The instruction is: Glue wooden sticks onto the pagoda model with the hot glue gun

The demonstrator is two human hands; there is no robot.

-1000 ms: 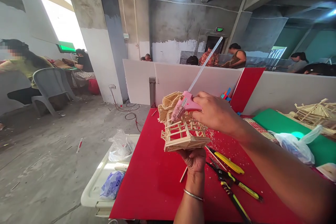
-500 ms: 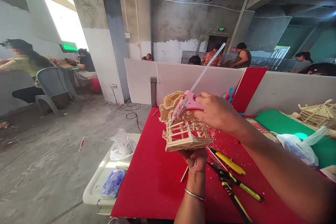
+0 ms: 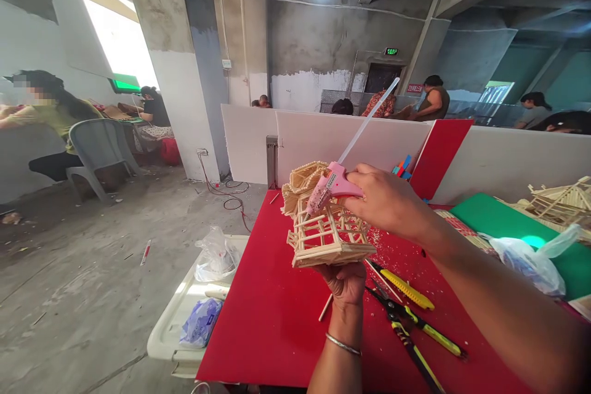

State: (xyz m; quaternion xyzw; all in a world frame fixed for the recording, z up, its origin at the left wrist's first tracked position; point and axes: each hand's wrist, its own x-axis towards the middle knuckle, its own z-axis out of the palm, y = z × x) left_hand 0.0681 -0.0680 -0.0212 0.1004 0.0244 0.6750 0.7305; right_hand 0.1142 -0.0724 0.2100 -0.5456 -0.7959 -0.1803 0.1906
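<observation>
My left hand [image 3: 345, 282] grips a small house frame made of pale wooden sticks [image 3: 325, 237] from below and holds it up above the red table [image 3: 272, 320]. My right hand [image 3: 385, 200] is closed around a pink glue gun [image 3: 330, 184]. A clear glue stick [image 3: 369, 120] juts from the back of the gun. The gun's nozzle points down at the frame's upper left part. A silver bangle [image 3: 342, 345] circles my left wrist.
Yellow-handled pliers [image 3: 418, 329] and a yellow cutter [image 3: 406, 288] lie on the red table, with another stick model [image 3: 561, 200] at far right near a clear plastic bag [image 3: 530, 258]. A white tray [image 3: 184, 320] with bags stands left. White partitions [image 3: 323, 138] back the table; people sit beyond.
The view has shifted slightly. The glue gun's nozzle has dipped a little closer to the stick frame; both hands keep their hold.
</observation>
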